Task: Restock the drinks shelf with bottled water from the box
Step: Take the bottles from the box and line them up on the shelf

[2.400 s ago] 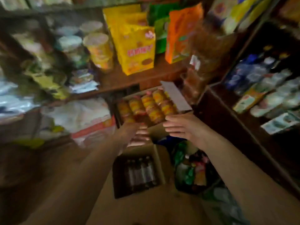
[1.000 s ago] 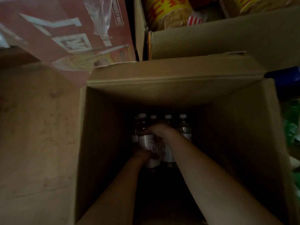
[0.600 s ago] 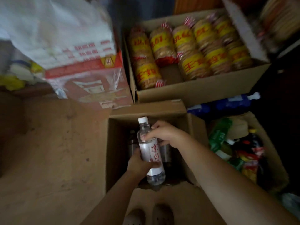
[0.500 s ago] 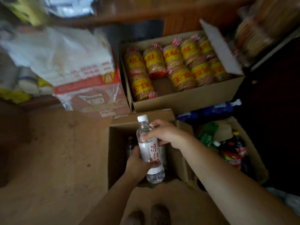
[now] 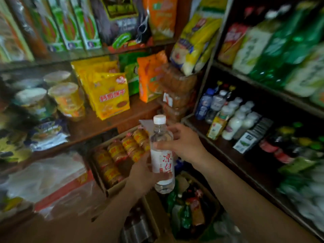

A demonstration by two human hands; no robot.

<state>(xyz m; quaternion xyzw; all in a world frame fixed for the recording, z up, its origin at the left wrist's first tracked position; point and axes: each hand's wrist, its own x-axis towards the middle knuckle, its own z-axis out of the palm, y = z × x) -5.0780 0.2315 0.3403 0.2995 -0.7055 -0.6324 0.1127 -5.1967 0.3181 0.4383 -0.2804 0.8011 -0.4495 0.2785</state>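
Head view, the only one: a water bottle [image 5: 162, 155] held upright at centre frame, white cap on top, white label with red characters. Left hand [image 5: 142, 174] wrapped round the lower half from the left, fingers curled over the label; right hand [image 5: 184, 144] pinching the clear upper part from the right, fingers only lightly closed. At the bottom centre, the open cardboard box [image 5: 149, 216] with more bottles dimly visible inside. Along the right side, the drinks shelf [image 5: 226, 148], with blue, clear and white bottles standing in rows at its far end and darker bottles nearer the right edge. At left, snack bags and cup noodles on wooden shelves; behind the hands, a carton of biscuit rolls [image 5: 121, 155]. Step in hand, by the look of it: carrying one bottle from box to shelf, not yet placed. Next move likely calling for a swing toward the right of the frame, picking a gap among the standing bottles, and setting this one down upright without toppling its neighbours.
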